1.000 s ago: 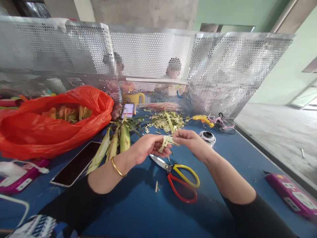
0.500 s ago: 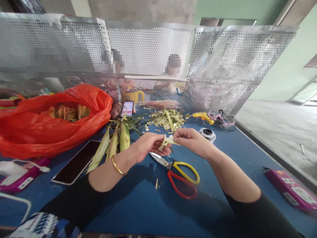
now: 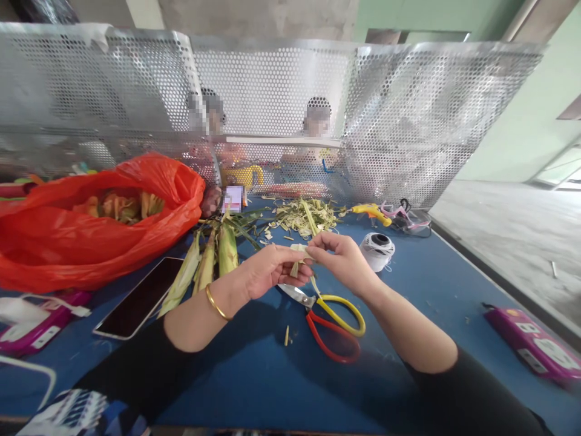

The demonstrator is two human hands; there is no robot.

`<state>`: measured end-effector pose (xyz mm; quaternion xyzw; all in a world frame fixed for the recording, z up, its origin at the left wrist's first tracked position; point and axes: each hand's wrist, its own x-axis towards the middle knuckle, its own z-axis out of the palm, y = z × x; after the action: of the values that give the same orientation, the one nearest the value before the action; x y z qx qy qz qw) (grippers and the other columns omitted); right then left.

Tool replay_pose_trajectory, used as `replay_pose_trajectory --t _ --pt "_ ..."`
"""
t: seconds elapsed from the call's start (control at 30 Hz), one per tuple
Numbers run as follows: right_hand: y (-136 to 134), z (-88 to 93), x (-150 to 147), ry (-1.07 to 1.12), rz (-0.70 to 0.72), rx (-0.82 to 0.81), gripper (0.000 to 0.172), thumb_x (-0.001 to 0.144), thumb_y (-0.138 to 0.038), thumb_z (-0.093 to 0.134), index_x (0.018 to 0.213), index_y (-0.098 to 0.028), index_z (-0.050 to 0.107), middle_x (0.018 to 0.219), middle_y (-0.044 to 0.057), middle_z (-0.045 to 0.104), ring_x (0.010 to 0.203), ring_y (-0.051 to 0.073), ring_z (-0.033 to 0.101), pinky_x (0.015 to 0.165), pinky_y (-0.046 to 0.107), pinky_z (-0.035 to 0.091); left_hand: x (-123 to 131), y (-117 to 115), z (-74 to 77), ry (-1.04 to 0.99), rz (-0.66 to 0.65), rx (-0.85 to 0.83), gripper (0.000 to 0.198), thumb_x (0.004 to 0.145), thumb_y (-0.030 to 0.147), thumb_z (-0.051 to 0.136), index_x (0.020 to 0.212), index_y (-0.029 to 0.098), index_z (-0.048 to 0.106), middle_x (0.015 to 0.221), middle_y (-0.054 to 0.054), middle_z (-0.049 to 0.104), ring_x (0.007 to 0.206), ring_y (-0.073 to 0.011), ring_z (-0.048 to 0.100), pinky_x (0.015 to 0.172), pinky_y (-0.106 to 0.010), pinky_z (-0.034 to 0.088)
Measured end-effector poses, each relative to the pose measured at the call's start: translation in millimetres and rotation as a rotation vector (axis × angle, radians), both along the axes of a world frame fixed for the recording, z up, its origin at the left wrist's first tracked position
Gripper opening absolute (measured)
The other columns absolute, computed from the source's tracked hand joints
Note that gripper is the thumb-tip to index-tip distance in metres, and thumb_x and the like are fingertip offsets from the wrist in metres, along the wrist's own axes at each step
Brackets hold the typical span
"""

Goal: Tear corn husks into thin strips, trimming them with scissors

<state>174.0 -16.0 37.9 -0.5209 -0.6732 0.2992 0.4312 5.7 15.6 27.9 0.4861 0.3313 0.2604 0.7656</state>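
A pale strip of husk (image 3: 296, 265) is pinched between the thumb and fingers of my left hand (image 3: 272, 268). My right hand (image 3: 338, 257) touches the first from the right, its thumb and forefinger closed on the husk's right end. Below both hands, scissors (image 3: 333, 318) with one yellow and one red handle lie on the blue table (image 3: 236, 381), their blades partly under my fingers. Whole green husks (image 3: 227, 248) lie to the left of my left hand. Behind the hands is a pile of husk scraps (image 3: 299, 217).
An open red bag (image 3: 177, 200) and a phone (image 3: 140, 297) lie left. White thread spool (image 3: 377, 251), yellow glue gun (image 3: 372, 212) and purple box (image 3: 529, 342) stand right. A perforated metal screen (image 3: 281, 91) crosses the back, with people behind it.
My right hand has moved left and slightly down, closer to my left hand. More of the thread spool shows now. The husk strip is turned, and a narrow end hangs below my right fingers.
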Motion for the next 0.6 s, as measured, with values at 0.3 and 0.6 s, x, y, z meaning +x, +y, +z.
replay_pose_trajectory --t 0.3,0.6 --pt "-0.2 6.9 4.8 -0.167 -0.048 0.080 0.024 0.080 -0.038 0.059 0.067 -0.019 0.063 0.067 0.000 0.061 0.065 0.013 0.050 0.061 0.026 0.037 4.1 -6.2 2.4 0.172 -0.005 0.096 0.022 0.063 0.033 0.077 0.068 0.012 0.072 0.059 -0.004 0.067 0.055 -0.0131 0.061 0.061 -0.027 0.049" --pt "3.0 0.6 2.6 0.059 0.285 -0.264 0.019 0.067 -0.032 0.066 0.061 -0.017 0.057 0.056 -0.004 0.053 0.055 0.009 0.044 0.054 0.023 0.035 8.1 -10.9 -5.3 0.297 -0.169 0.170 0.021 0.060 0.032 0.077 0.059 0.012 0.069 0.057 -0.004 0.068 0.052 -0.0128 0.061 0.057 -0.026 0.048"
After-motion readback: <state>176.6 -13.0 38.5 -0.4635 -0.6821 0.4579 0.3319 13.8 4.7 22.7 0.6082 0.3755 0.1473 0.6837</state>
